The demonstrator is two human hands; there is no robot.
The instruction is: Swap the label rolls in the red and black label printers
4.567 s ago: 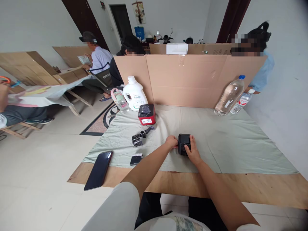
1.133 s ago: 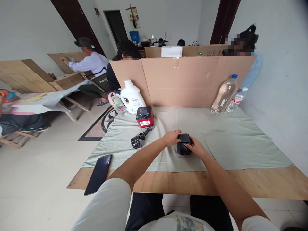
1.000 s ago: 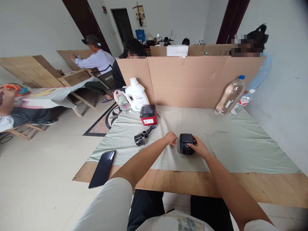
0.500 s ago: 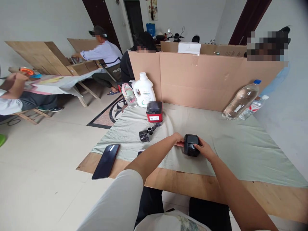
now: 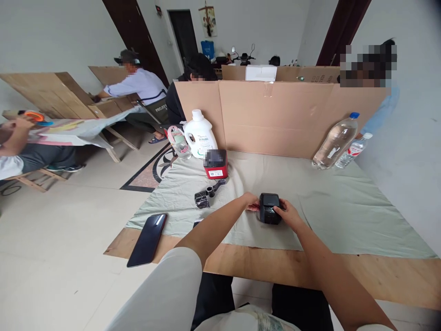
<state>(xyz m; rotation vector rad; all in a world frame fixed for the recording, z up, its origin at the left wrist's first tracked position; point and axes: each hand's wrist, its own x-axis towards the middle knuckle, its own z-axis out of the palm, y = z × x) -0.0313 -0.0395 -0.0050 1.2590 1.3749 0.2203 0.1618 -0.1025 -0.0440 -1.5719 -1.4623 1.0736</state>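
A small black boxy device (image 5: pixel 270 210) with a glossy front rests on the pale green cloth in front of me. My right hand (image 5: pixel 288 213) grips its right side, thumb on the front face and fingers around the far side. At the device's left side is my left hand (image 5: pixel 252 202), its fingers drawn together; whether they pinch something or touch the device is too small to tell. To the left lie a black part in clear wrap (image 5: pixel 202 199) and a small black ring-shaped piece (image 5: pixel 210 191). Behind them stands a red and black box (image 5: pixel 216 171) with a white label.
A dark phone (image 5: pixel 147 240) lies at the table's left front edge. White jug (image 5: pixel 200 135) and pink-topped bottle (image 5: pixel 179 143) stand at back left; two clear bottles (image 5: pixel 336 142) lean at back right. A cardboard panel (image 5: pixel 275 119) closes the far side. People sit beyond and left.
The camera view has shifted slightly, so the scene sits a little further left. Both hands stay at the black device with little visible movement.
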